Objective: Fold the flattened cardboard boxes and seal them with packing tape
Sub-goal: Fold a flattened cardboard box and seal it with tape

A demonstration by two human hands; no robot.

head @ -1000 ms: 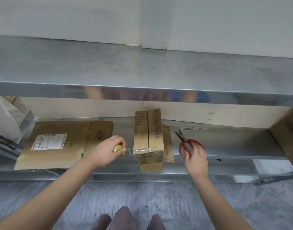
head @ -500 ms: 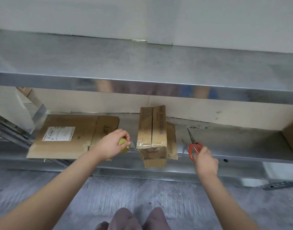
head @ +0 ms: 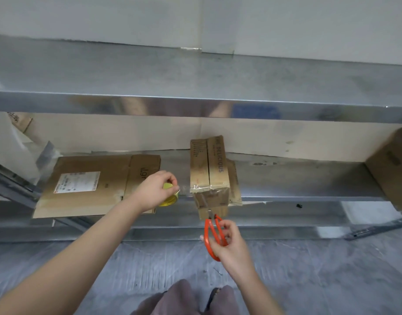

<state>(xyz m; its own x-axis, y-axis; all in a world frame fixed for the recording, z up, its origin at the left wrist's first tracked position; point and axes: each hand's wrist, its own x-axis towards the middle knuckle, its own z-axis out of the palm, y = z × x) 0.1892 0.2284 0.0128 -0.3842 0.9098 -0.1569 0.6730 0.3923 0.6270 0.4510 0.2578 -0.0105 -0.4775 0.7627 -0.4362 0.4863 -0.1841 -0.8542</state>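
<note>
Overhead, the upper shelf [head: 195, 76] juts over the lower shelf [head: 298, 178]. Flattened cardboard [head: 88, 185] lies at its left front edge, a carton [head: 391, 173] at its right end. The small box [head: 209, 176], brown and clear-taped, sits at mid front edge. Left hand [head: 154, 189] grips a yellow tape roll [head: 170, 196] beside it. Right hand [head: 229, 242] pinches red scissors [head: 212, 235], blades hard to see.

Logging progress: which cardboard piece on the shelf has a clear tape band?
The narrow box printed THE DELICIOUS, mid-shelf: shiny tape crosses its near end. The flattened cardboard with the white label and the box at far right show no such band.
</note>
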